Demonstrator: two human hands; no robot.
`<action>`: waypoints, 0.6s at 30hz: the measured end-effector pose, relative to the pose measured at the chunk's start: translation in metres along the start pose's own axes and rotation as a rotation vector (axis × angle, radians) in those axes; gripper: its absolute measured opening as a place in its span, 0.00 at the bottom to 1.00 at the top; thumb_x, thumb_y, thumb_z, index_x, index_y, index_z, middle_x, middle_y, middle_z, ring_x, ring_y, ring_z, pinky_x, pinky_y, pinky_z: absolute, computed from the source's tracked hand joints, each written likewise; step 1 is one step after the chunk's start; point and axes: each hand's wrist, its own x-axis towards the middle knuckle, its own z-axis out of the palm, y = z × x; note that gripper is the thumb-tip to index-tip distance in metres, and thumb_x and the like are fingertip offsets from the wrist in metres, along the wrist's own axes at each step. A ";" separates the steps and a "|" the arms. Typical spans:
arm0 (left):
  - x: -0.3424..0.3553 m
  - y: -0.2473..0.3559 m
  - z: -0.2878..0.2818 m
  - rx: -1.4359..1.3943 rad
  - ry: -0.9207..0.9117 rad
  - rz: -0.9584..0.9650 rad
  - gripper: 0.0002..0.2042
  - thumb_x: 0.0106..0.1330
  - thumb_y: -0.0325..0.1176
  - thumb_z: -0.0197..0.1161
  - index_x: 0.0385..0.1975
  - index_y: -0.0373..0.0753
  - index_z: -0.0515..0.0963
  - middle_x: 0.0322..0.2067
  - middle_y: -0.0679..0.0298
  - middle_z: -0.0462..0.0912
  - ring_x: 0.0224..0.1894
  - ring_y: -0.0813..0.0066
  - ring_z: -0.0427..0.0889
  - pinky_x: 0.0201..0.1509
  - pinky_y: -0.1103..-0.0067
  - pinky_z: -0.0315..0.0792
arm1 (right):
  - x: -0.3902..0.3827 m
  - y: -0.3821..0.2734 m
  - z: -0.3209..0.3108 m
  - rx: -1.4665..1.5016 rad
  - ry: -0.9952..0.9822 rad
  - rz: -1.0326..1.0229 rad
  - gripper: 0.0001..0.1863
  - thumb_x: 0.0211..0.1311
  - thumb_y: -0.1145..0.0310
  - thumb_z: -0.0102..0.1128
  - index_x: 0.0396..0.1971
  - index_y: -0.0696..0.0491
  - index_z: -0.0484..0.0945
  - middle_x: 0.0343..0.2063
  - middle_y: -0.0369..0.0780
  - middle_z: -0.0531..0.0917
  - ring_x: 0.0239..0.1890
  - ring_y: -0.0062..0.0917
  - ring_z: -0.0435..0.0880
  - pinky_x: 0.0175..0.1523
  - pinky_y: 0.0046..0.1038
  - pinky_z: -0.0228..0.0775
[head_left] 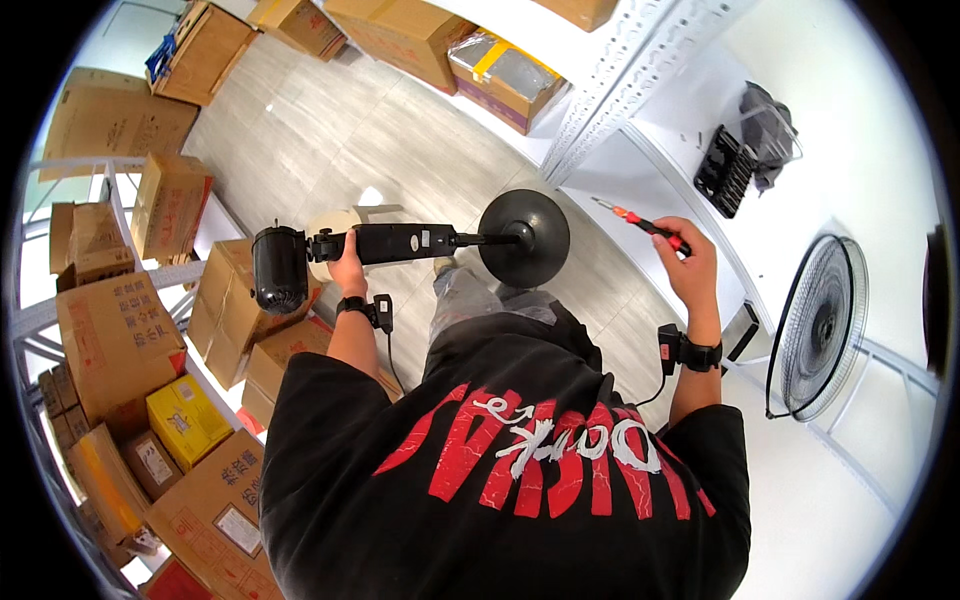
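Note:
A black stand fan without its grille lies sideways in front of me. Its motor housing [279, 270] is at the left, the column [400, 243] runs across, and the round base [524, 240] is at the right. My left hand [347, 272] is closed around the column near the motor housing. My right hand [690, 268] is raised on the right, closed on the handle of a red and black screwdriver [634, 217]. The screwdriver's tip points left toward the fan base, apart from it. The left hand's fingers are partly hidden by the column.
A round wire fan grille [822, 330] stands on the white shelf at the right. Farther back on it are a black bit case [724, 172] and a grey bag [768, 130]. Cardboard boxes [120, 340] crowd the left shelving. A beige stool [335, 222] stands beneath the fan.

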 end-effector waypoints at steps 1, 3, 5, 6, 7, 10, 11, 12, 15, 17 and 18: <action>0.004 -0.005 -0.002 -0.008 0.001 -0.025 0.28 0.57 0.41 0.72 0.54 0.31 0.74 0.52 0.60 0.78 0.51 0.69 0.77 0.56 0.73 0.69 | 0.007 0.000 0.006 0.024 -0.051 -0.030 0.10 0.55 0.75 0.64 0.38 0.57 0.80 0.30 0.36 0.82 0.28 0.18 0.74 0.36 0.19 0.67; 0.021 -0.020 -0.015 -0.015 0.006 -0.080 0.32 0.56 0.43 0.73 0.57 0.33 0.71 0.54 0.62 0.76 0.53 0.67 0.75 0.57 0.72 0.69 | 0.021 -0.001 0.024 0.092 -0.161 -0.029 0.10 0.55 0.74 0.64 0.38 0.58 0.80 0.30 0.37 0.82 0.28 0.19 0.74 0.37 0.20 0.68; 0.037 -0.038 -0.030 -0.060 0.021 -0.097 0.31 0.56 0.43 0.72 0.58 0.35 0.70 0.53 0.63 0.76 0.53 0.68 0.76 0.56 0.71 0.69 | 0.036 0.002 0.047 0.113 -0.281 -0.008 0.10 0.56 0.74 0.64 0.38 0.58 0.80 0.30 0.37 0.82 0.29 0.19 0.75 0.37 0.20 0.68; 0.043 -0.048 -0.033 -0.087 0.023 -0.114 0.31 0.56 0.43 0.72 0.58 0.35 0.70 0.53 0.63 0.76 0.53 0.68 0.76 0.56 0.71 0.70 | 0.042 0.006 0.059 0.116 -0.340 0.010 0.10 0.56 0.74 0.64 0.38 0.57 0.80 0.30 0.38 0.82 0.29 0.19 0.75 0.37 0.21 0.69; 0.049 -0.058 -0.036 -0.114 0.027 -0.129 0.31 0.57 0.42 0.72 0.57 0.35 0.71 0.53 0.63 0.76 0.52 0.69 0.76 0.56 0.72 0.70 | 0.047 0.009 0.074 0.135 -0.372 0.018 0.10 0.56 0.74 0.64 0.39 0.57 0.80 0.31 0.38 0.82 0.29 0.20 0.75 0.37 0.21 0.69; 0.078 -0.089 -0.059 -0.086 0.123 -0.225 0.30 0.59 0.42 0.70 0.58 0.33 0.70 0.56 0.59 0.74 0.53 0.68 0.75 0.57 0.72 0.68 | 0.056 0.025 0.122 0.167 -0.470 -0.010 0.11 0.57 0.72 0.64 0.40 0.56 0.80 0.34 0.38 0.82 0.31 0.22 0.77 0.37 0.21 0.69; 0.089 -0.102 -0.071 -0.086 0.143 -0.252 0.31 0.59 0.43 0.70 0.58 0.33 0.70 0.56 0.59 0.74 0.53 0.67 0.75 0.57 0.72 0.68 | 0.057 0.027 0.137 0.173 -0.506 0.004 0.11 0.57 0.72 0.64 0.40 0.56 0.80 0.34 0.38 0.82 0.31 0.22 0.78 0.37 0.22 0.70; 0.091 -0.098 -0.064 -0.051 0.135 -0.355 0.33 0.59 0.47 0.69 0.58 0.31 0.70 0.55 0.59 0.75 0.53 0.66 0.75 0.56 0.70 0.69 | 0.058 0.027 0.154 0.158 -0.533 0.026 0.11 0.57 0.72 0.64 0.40 0.56 0.80 0.34 0.38 0.82 0.31 0.23 0.78 0.37 0.22 0.70; 0.105 -0.091 -0.064 -0.126 0.138 -0.425 0.34 0.59 0.49 0.68 0.57 0.29 0.70 0.55 0.58 0.75 0.53 0.65 0.75 0.55 0.67 0.70 | 0.056 0.035 0.213 0.151 -0.577 0.045 0.11 0.58 0.71 0.63 0.41 0.55 0.79 0.35 0.39 0.81 0.30 0.25 0.78 0.36 0.23 0.71; 0.128 -0.098 -0.070 -0.114 0.171 -0.445 0.32 0.59 0.49 0.68 0.55 0.29 0.71 0.54 0.57 0.76 0.51 0.64 0.77 0.53 0.67 0.72 | 0.056 0.041 0.253 0.133 -0.586 0.047 0.11 0.58 0.70 0.62 0.41 0.55 0.79 0.35 0.39 0.81 0.30 0.25 0.78 0.36 0.23 0.70; 0.136 -0.103 -0.071 -0.133 0.156 -0.440 0.32 0.59 0.49 0.68 0.55 0.29 0.72 0.53 0.57 0.76 0.50 0.64 0.78 0.53 0.67 0.72 | 0.058 0.045 0.265 0.148 -0.629 0.098 0.11 0.59 0.70 0.61 0.41 0.55 0.79 0.35 0.40 0.81 0.30 0.27 0.78 0.35 0.24 0.69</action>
